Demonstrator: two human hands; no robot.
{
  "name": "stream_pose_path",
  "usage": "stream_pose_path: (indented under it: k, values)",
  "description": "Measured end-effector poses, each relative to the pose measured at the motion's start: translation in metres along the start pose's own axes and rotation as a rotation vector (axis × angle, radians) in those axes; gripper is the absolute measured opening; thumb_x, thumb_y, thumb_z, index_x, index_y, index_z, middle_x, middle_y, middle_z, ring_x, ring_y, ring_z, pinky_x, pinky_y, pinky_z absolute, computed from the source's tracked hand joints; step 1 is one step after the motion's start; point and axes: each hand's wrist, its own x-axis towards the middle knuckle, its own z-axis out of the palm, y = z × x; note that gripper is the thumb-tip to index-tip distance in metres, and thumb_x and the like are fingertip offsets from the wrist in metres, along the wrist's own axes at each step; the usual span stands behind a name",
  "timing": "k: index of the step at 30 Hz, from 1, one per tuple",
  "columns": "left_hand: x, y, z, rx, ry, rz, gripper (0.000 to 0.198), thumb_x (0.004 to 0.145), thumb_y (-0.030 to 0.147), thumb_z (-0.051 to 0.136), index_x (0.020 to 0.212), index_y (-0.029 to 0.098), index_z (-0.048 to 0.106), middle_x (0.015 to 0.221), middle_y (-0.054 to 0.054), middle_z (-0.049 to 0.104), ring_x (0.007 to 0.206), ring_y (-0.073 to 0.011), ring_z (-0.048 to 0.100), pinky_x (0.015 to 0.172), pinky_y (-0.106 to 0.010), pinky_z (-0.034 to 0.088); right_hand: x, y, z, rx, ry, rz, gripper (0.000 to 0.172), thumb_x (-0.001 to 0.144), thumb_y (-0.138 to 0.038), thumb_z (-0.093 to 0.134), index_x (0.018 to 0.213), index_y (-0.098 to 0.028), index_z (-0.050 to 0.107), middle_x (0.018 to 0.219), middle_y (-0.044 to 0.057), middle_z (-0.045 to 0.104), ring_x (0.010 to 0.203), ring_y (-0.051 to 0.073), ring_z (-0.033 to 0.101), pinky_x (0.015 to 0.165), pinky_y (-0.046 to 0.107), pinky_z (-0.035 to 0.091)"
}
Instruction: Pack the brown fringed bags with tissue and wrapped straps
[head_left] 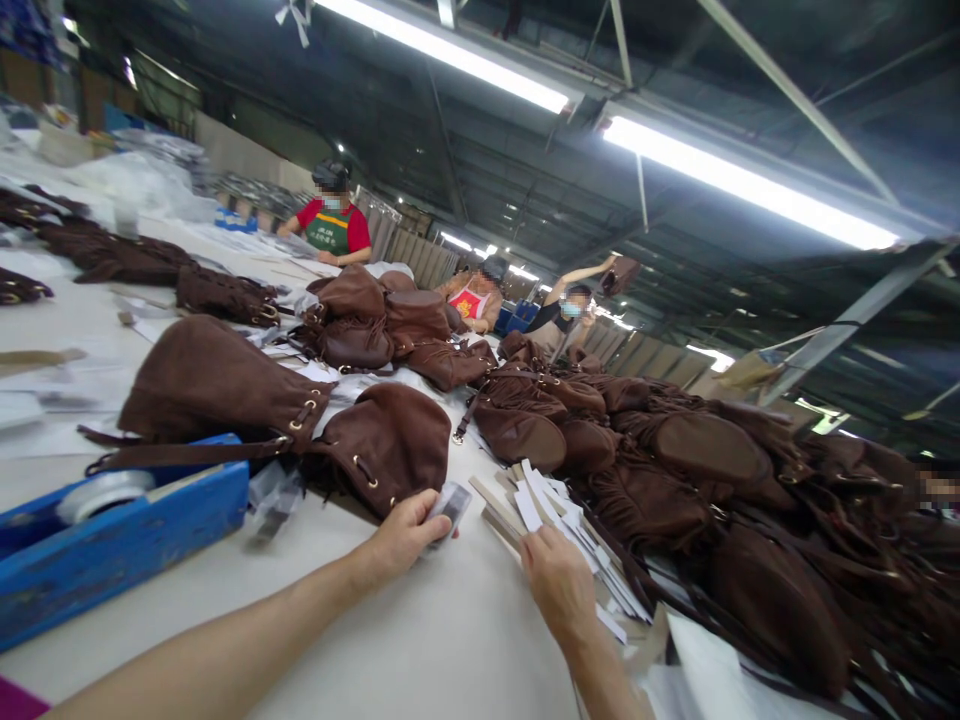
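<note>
My left hand [409,535] is closed around a small clear plastic packet [450,510] with a dark part inside. A brown drawstring bag [401,435] lies just behind that hand, its gold eyelets facing me. To the right, my right hand [559,575] has its fingers curled on a loose stack of white paper strips [551,500]; its fingertips are partly hidden. Grey-brown card strips [499,510] lie beside the stack, close to the right fingers. Another brown bag [217,380] rests on its side farther left.
A blue tape dispenser [127,555] with a clear roll stands on the white table [420,650] at left. Brown fringed bags [675,460] are heaped along the right. Small plastic packets [277,500] lie by the dispenser. Several people work across the table, one person [334,225] in a green apron.
</note>
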Motion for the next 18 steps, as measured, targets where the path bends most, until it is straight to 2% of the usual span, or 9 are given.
stream_pose_path:
  k: [3, 5, 12, 18]
  values:
    - [0.001, 0.000, 0.001, 0.022, 0.010, 0.011, 0.023, 0.072, 0.037, 0.059, 0.076, 0.015, 0.054, 0.066, 0.002, 0.051, 0.058, -0.0098, 0.041, 0.054, -0.021, 0.030, -0.028, -0.010, 0.002, 0.084, -0.047, -0.045, 0.025, 0.090, -0.015, 0.047, 0.071, -0.019, 0.062, 0.078, 0.006, 0.062, 0.076, 0.019, 0.057, 0.069, 0.027, 0.035]
    - [0.001, -0.001, 0.001, 0.026, 0.017, 0.011, 0.023, 0.072, 0.037, 0.059, 0.076, 0.015, 0.054, 0.066, 0.002, 0.051, 0.059, -0.0099, 0.041, 0.054, -0.021, 0.030, -0.034, -0.012, 0.001, 0.154, -0.072, -0.034, 0.026, 0.091, -0.018, 0.044, 0.073, -0.018, 0.063, 0.078, 0.006, 0.062, 0.076, 0.018, 0.058, 0.068, 0.026, 0.036]
    - [-0.001, 0.000, 0.002, -0.024, 0.015, -0.022, 0.030, 0.070, 0.043, 0.061, 0.080, 0.015, 0.054, 0.072, 0.000, 0.057, 0.061, -0.0111, 0.046, 0.057, -0.021, 0.033, -0.009, 0.003, -0.017, 0.379, -0.203, 0.017, 0.022, 0.081, -0.022, 0.049, 0.066, -0.019, 0.064, 0.067, 0.001, 0.066, 0.066, 0.016, 0.060, 0.062, 0.023, 0.040]
    - [-0.002, 0.003, 0.002, -0.033, 0.024, -0.033, 0.032, 0.070, 0.044, 0.063, 0.080, 0.015, 0.054, 0.072, 0.000, 0.057, 0.060, -0.0105, 0.045, 0.056, -0.022, 0.032, -0.004, 0.004, -0.016, 0.412, -0.281, 0.068, 0.022, 0.078, -0.021, 0.049, 0.061, -0.018, 0.063, 0.060, 0.000, 0.065, 0.061, 0.015, 0.059, 0.057, 0.022, 0.038]
